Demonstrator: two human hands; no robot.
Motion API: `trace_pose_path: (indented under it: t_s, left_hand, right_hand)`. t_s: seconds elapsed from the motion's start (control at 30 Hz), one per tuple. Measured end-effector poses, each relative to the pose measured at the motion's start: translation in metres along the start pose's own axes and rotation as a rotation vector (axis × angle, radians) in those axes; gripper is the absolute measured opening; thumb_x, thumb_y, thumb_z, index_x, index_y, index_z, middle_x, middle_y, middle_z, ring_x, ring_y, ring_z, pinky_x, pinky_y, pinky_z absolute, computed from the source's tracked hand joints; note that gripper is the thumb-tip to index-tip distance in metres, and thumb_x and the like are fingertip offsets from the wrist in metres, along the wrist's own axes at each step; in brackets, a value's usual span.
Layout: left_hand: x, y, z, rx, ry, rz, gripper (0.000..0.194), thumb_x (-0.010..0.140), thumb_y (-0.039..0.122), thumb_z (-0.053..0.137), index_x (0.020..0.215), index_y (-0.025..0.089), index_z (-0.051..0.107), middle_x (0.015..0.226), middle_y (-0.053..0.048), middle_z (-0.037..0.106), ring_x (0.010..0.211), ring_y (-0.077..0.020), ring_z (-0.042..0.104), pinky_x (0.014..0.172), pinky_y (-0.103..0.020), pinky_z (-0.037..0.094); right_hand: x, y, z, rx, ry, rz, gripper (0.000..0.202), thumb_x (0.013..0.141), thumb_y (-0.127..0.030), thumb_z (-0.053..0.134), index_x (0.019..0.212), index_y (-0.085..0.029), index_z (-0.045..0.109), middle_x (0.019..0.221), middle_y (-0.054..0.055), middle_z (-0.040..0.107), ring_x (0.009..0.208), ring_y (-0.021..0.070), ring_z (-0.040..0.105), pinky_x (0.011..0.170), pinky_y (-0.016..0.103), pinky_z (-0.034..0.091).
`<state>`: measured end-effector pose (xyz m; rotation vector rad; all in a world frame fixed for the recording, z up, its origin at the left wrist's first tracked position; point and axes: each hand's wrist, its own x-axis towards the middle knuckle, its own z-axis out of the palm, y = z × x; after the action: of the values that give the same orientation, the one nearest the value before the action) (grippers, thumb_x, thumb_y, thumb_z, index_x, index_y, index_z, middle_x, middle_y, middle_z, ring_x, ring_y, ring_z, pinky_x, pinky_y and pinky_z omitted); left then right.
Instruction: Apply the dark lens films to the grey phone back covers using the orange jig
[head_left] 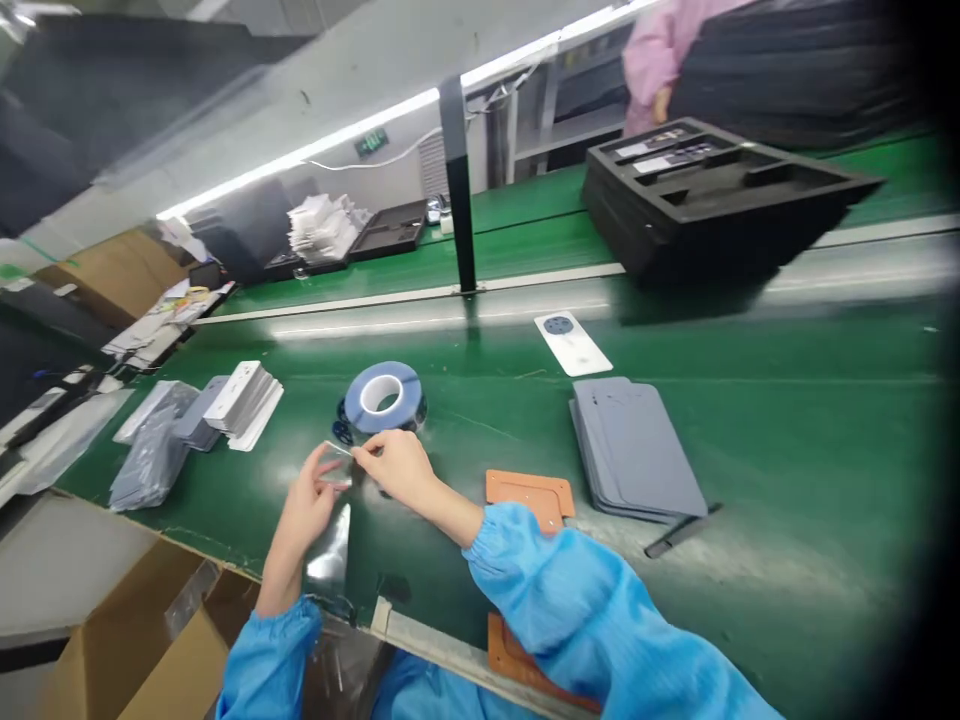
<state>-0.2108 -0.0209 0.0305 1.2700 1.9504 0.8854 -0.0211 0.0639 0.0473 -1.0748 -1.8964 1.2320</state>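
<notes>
Over the green bench, my right hand (399, 467) pinches the edge of a small piece of clear film (340, 449). My left hand (309, 505) has its fingertips curled at the film's other end; its grip is partly hidden by glare. Just beyond my hands lies a roll of blue tape (409, 395) with a white core. A shiny transparent strip (330, 555) is below my left hand, near the bench edge. An orange plate (529, 492) with a cut-out lies beside my right forearm, and another orange piece (510, 655) is partly under my sleeve.
Grey sheets (645, 440) are stacked at right, with a dark thin tool (679, 532) at their corner. A white phone back panel (574, 345) lies behind them. White panels (244, 400) are stacked at left. Black foam trays (720, 210) stand at back; a person's pink sleeve (652, 55) is beyond.
</notes>
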Motion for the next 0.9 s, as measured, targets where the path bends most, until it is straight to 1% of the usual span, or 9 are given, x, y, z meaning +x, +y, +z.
trace_pose_path:
  t_s: [0.1,0.17,0.23,0.27,0.33,0.4,0.47,0.67,0.9]
  left_hand:
    - [-0.006,0.013,0.002,0.267,0.233,0.058,0.089,0.081,0.019,0.055,0.161,0.018,0.016,0.151,-0.020,0.050,0.121,-0.0309,0.066,0.103,-0.048,0.051]
    - [-0.017,0.030,0.018,0.378,0.465,0.191,0.083,0.084,0.021,0.060,0.159,0.016,0.025,0.160,-0.021,0.039,0.145,-0.0368,0.042,0.117,-0.054,0.037]
    - [-0.030,0.050,0.045,0.289,0.565,0.325,0.065,0.089,0.024,0.060,0.151,0.019,0.040,0.154,-0.016,0.046,0.142,-0.0331,0.044,0.118,-0.050,0.036]
    - [-0.037,0.060,0.062,0.215,0.493,0.391,0.053,0.091,0.024,0.059,0.143,0.020,0.049,0.145,-0.013,0.056,0.133,-0.0297,0.053,0.113,-0.046,0.043]
    - [-0.046,0.076,0.098,0.073,0.115,0.443,0.029,0.094,0.024,0.057,0.122,0.021,0.063,0.117,-0.009,0.069,0.106,-0.0228,0.067,0.092,-0.035,0.055]
    - [-0.048,0.086,0.132,-0.033,-0.180,0.380,0.028,0.093,0.024,0.057,0.120,0.020,0.064,0.106,-0.008,0.070,0.087,-0.0176,0.068,0.069,-0.027,0.055]
    - [-0.044,0.091,0.158,-0.055,-0.319,0.348,0.035,0.089,0.021,0.060,0.124,0.021,0.063,0.113,-0.008,0.067,0.075,-0.0125,0.064,0.059,-0.024,0.051]
    - [-0.032,0.083,0.176,-0.160,-0.504,0.237,0.046,0.081,0.011,0.058,0.126,0.024,0.062,0.129,-0.008,0.058,0.071,-0.0077,0.059,0.054,-0.020,0.046]
    - [-0.032,0.083,0.174,-0.160,-0.515,0.226,0.044,0.082,0.012,0.059,0.125,0.025,0.063,0.135,-0.008,0.055,0.075,-0.0089,0.058,0.053,-0.019,0.046]
  right_hand:
    - [-0.018,-0.007,-0.041,0.030,0.050,-0.009,0.014,0.084,-0.026,0.069,0.085,-0.026,0.083,0.088,0.000,0.081,0.079,0.0187,0.072,0.076,0.027,0.052]
    - [-0.040,-0.003,-0.075,0.092,0.133,0.007,0.013,0.082,-0.024,0.069,0.087,-0.024,0.082,0.091,0.001,0.080,0.077,0.0179,0.071,0.073,0.028,0.052]
    - [-0.068,0.009,-0.108,0.147,0.193,0.086,0.012,0.080,-0.028,0.070,0.086,-0.022,0.079,0.086,0.002,0.079,0.071,0.0167,0.068,0.067,0.028,0.052]
    - [-0.083,0.016,-0.121,0.171,0.223,0.146,0.012,0.079,-0.030,0.071,0.084,-0.022,0.077,0.081,0.002,0.077,0.067,0.0165,0.067,0.064,0.028,0.051]
    - [-0.110,0.034,-0.137,0.243,0.270,0.252,0.016,0.076,-0.035,0.072,0.080,-0.020,0.072,0.074,0.003,0.074,0.066,0.0173,0.067,0.062,0.028,0.051]
    - [-0.131,0.050,-0.140,0.275,0.289,0.338,0.020,0.075,-0.038,0.073,0.078,-0.020,0.065,0.066,0.001,0.068,0.060,0.0160,0.063,0.057,0.027,0.047]
    - [-0.145,0.064,-0.133,0.252,0.305,0.382,0.023,0.074,-0.038,0.073,0.078,-0.022,0.057,0.061,-0.004,0.060,0.053,0.0127,0.055,0.052,0.025,0.042]
    - [-0.162,0.083,-0.107,0.017,0.430,0.401,0.019,0.082,-0.035,0.067,0.081,-0.024,0.052,0.056,-0.009,0.045,0.048,0.0109,0.042,0.048,0.024,0.033]
    - [-0.169,0.087,-0.106,-0.029,0.453,0.413,0.014,0.084,-0.032,0.063,0.083,-0.025,0.051,0.056,-0.009,0.044,0.047,0.0121,0.043,0.048,0.025,0.034]
